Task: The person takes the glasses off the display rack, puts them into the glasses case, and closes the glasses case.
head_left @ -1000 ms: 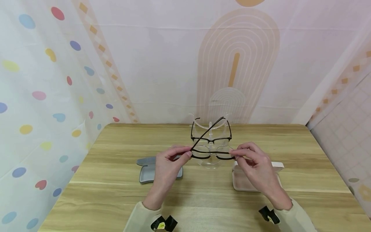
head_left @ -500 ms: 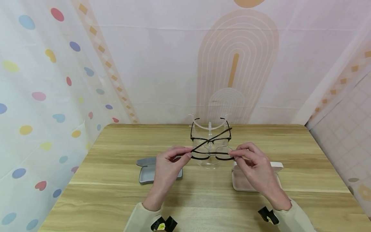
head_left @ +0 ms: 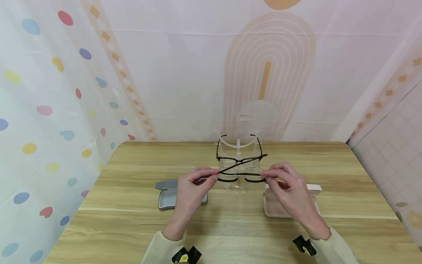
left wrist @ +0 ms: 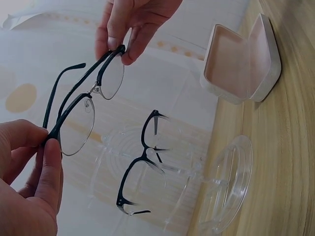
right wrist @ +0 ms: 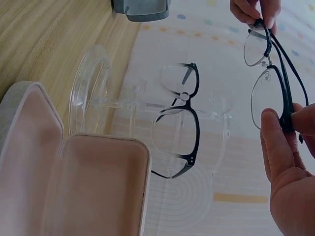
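on the pale wood-grained tabletop (head_left: 230, 229), we saw at the left a grey hard-shelled glasses case (head_left: 167, 198) lying open, partly hidden by the left hand (head_left: 191, 187). that hand pinched, between thumb and fingers, the left end of the black half-rimmed glasses (head_left: 241, 174) with thin silvery lower rims. we found these raised between both hands, one temple arm slanting across, the other lying along the frame. behind them stood a clear plastic display stand (head_left: 239, 143) with a round base, bearing black-framed rectangular glasses (right wrist: 187, 105), arms unfolded. further right, the right hand (head_left: 288, 187) pinched the held pair's other end, and partly behind it we noticed a white pink-lined case (head_left: 273, 206), also open.
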`<state>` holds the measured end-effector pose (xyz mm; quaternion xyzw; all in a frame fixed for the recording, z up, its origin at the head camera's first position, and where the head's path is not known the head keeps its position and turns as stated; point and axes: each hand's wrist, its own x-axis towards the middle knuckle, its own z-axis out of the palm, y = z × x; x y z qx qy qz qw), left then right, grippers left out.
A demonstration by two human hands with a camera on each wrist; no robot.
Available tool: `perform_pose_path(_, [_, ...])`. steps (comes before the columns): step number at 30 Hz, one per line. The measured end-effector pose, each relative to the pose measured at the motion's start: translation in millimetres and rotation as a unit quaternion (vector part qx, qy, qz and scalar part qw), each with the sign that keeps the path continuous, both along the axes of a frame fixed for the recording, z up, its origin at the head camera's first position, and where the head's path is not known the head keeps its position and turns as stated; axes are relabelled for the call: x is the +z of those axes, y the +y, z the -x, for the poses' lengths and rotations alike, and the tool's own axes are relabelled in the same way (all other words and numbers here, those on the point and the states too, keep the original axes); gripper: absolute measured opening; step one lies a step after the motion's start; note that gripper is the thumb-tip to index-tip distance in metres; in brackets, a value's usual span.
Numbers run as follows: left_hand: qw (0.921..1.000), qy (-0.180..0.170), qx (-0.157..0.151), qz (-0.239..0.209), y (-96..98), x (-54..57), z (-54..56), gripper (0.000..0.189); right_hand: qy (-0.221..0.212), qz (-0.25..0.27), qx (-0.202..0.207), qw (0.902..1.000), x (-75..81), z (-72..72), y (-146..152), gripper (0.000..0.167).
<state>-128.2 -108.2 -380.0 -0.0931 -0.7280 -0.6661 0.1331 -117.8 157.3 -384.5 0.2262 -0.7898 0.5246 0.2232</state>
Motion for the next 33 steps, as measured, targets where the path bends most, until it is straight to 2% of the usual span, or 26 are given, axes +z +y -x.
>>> perform_pose_path(8, [0.9999,-0.013,0.0,0.008,0.0,-0.8,-0.4,0.016,-0.016,0.014,0.002,0.9998,-1.3,-0.3,-0.3,0.026])
perform_pose_path(17, [0.9998,-0.018,-0.001,0.011,0.7,-1.0,-0.6,0.016,-0.038,0.018,-0.018,0.999,-1.4,-0.1,-0.7,0.021])
perform_pose_path(22, [0.9997,-0.017,-0.004,0.016,0.8,-0.9,-0.6,0.017,-0.068,0.035,-0.019,0.9969,0.0,0.4,-0.8,0.018])
perform_pose_path(28, [0.9997,-0.016,-0.009,0.019,0.4,-1.5,-0.7,0.016,-0.093,0.054,-0.007,0.9942,0.4,0.8,0.0,0.023])
perform_pose_path(33, [0.9995,-0.015,-0.013,0.024,0.2,-1.2,-0.4,0.017,-0.093,0.043,-0.008,0.9947,-0.4,0.3,1.1,0.028])
